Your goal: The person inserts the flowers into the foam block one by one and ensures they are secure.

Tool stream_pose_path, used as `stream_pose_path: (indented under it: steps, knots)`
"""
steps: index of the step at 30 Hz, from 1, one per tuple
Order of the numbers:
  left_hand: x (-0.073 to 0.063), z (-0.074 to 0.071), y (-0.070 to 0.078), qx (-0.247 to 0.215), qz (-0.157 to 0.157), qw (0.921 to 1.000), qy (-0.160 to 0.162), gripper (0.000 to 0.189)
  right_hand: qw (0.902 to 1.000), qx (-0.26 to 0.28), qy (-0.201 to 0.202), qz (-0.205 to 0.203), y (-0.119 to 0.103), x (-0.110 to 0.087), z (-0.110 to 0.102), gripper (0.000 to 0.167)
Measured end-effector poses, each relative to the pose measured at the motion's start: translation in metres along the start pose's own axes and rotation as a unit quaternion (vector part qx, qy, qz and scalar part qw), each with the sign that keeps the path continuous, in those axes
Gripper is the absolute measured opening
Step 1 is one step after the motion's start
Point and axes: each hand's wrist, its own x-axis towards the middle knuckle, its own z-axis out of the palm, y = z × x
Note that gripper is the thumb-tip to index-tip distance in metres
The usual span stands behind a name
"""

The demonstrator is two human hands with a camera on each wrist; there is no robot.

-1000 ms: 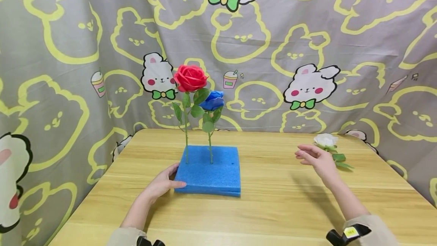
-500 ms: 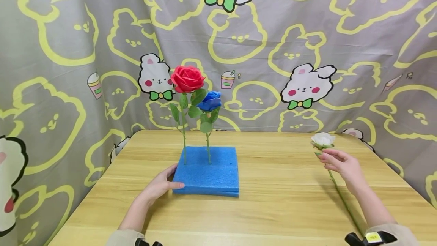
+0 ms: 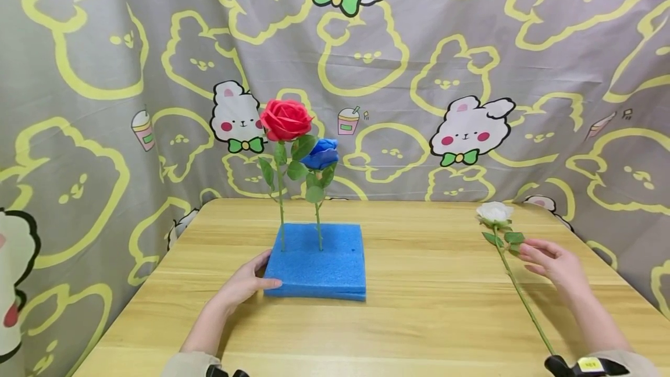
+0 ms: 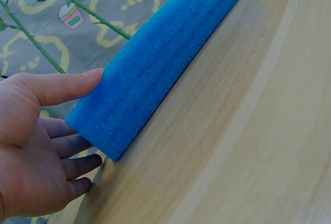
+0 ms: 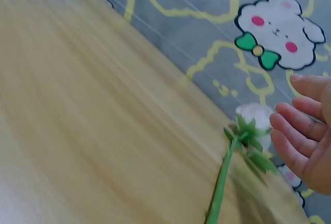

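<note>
Your white, long-stemmed artificial-looking rose (image 3: 494,212) lies on the pale wood-grain counter (image 3: 419,290). Judged light; stem (image 5: 221,182) probably stiff, petals (image 5: 253,112) soft. Take hold mid-stem, below the leaves (image 3: 515,238). Your right hand (image 3: 557,266) is beside the leaves, fingers (image 5: 296,123) loosely apart, gripping nothing; your left hand (image 3: 247,281) grips the blue, square foam block (image 3: 319,272) at its near-left corner.

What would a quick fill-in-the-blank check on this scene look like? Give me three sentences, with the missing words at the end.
1. The red rose and a shorter rose stand in the foam block; the shorter one's bloom is ____.
2. On the near edge of the foam block, the left hand lays its ____.
3. Beside the right hand, a third rose lies on the table; its bloom is ____.
Missing words: blue; thumb; white.
</note>
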Motion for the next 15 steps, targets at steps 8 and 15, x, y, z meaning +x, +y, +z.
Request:
stream_pose_path:
  steps: [8,15]
  knots:
    - [0.0,0.0,-0.001,0.0,0.002,1.0,0.001,0.087,0.9927,-0.113,0.006,0.043,0.003,-0.007,-0.006,0.024]
    - [0.0,0.0,-0.001,0.003,0.004,1.0,0.002,0.087,0.9744,-0.205,-0.013,0.091,0.012,-0.007,-0.008,0.049]
